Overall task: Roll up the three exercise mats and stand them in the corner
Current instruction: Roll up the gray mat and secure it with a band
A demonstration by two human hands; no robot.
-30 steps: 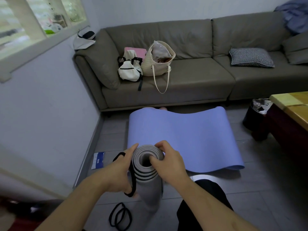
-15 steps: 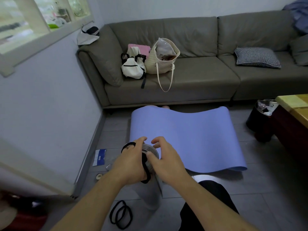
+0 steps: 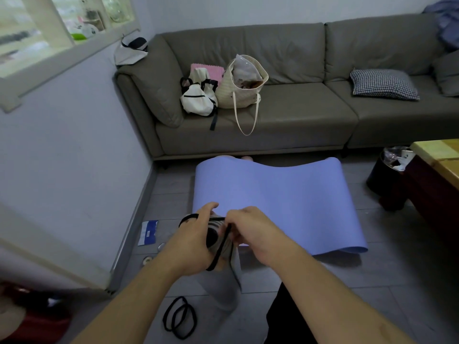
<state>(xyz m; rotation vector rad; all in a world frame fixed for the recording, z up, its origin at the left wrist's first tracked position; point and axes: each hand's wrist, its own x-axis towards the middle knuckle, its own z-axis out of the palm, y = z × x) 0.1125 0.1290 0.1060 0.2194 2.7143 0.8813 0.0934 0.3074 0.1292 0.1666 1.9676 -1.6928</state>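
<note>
A rolled grey mat (image 3: 222,284) stands upright on the floor in front of me. My left hand (image 3: 192,240) grips its top end, with a black elastic band (image 3: 219,247) looped round the hand's back and stretched across the roll's opening. My right hand (image 3: 250,230) pinches that band at the roll's top edge. A blue mat (image 3: 285,202) lies unrolled on the floor beyond, its far end curled up near the sofa. A pink edge (image 3: 223,157) peeks out behind the blue mat.
Two more black bands (image 3: 180,317) lie on the floor by the roll's foot. A grey sofa (image 3: 298,115) with bags spans the back. A wooden table (image 3: 437,167) and a dark bin (image 3: 390,172) stand at the right. The wall corner is at left, with a blue packet (image 3: 148,232).
Both hands have closed over the top of the grey roll. The black band has been pulled from the roll's left side across its opening, and the right hand now pinches it.
</note>
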